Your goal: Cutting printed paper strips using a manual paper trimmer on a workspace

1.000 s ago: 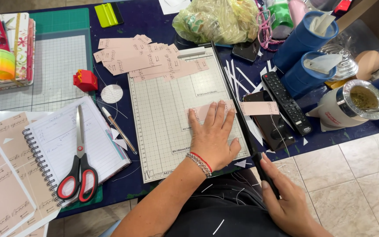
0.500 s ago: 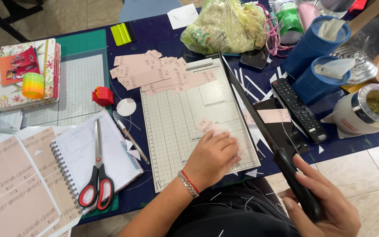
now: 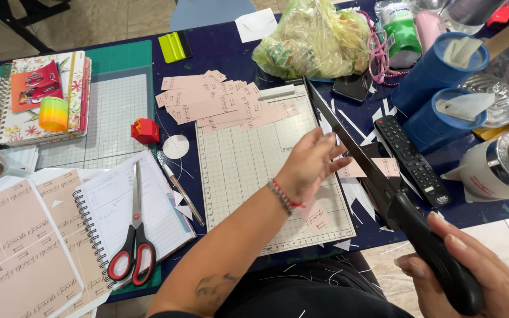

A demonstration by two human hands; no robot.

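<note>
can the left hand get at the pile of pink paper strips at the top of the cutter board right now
Probably yes. The left hand hovers open over the cutter board, holding nothing, and the pink strips lie uncovered just beyond it. The raised blade arm, held by the right hand, stands off to the side.

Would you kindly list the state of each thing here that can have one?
Paper cutter arm: raised, handle gripped by the right hand.
Left hand: open, above the cutter board, holding nothing.
Scissors: closed, lying on the spiral notebook.
Spiral notebook: open.
Pink slips: cut, piled at the board's top.
Blue cups: upright, paper inside.
</note>
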